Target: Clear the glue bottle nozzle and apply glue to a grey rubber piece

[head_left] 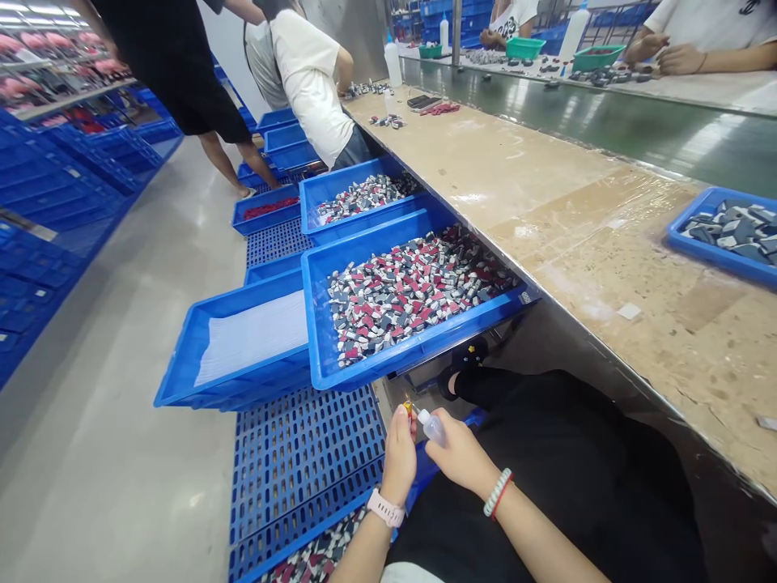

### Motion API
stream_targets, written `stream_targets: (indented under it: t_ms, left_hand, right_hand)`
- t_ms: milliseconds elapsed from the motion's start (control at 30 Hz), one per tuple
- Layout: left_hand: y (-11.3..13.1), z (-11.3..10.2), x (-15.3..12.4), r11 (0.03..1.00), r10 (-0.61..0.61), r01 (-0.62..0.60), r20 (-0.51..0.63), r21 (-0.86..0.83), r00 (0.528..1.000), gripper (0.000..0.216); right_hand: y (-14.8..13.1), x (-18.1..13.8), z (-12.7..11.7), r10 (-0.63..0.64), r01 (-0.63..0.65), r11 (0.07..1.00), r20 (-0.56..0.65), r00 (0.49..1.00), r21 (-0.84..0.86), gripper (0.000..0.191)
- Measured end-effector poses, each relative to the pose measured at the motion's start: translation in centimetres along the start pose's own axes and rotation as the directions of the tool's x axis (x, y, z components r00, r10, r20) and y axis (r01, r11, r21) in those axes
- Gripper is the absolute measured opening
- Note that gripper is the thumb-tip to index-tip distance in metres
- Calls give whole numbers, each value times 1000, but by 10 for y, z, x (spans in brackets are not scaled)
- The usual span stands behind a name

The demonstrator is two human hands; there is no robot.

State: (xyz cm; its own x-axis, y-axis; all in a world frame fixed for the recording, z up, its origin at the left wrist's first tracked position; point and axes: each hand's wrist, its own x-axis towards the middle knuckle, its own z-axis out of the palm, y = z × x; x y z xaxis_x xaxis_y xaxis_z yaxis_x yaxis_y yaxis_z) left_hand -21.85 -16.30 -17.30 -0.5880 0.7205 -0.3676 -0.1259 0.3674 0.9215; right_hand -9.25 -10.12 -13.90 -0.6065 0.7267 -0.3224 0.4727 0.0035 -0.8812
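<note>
My two hands meet low in the frame, over my lap and beside the workbench. My right hand (pixel 458 453) is closed around a small clear squeeze bottle (pixel 432 427) whose nozzle points left. My left hand (pixel 399 455), with a pink watch on its wrist, pinches a tiny yellowish piece (pixel 408 407) right at the nozzle tip. Just above my hands a blue tray (pixel 321 356) holds several small red, grey and white parts.
A second blue tray (pixel 182 380) with a white sheet sits left of it, on blue perforated crates (pixel 291 461). More part trays stand further along the bench (pixel 546 210). Other people stand and sit around the bench and conveyor at the back.
</note>
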Motion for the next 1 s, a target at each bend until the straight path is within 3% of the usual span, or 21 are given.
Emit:
stream_targets:
  t_ms: [1000]
  left_hand:
    - [-8,-4,-2,1000,20,-20,-19,24,1000,37]
  right_hand:
    - [0,2,0,28,-27,999,36,999,-20,20]
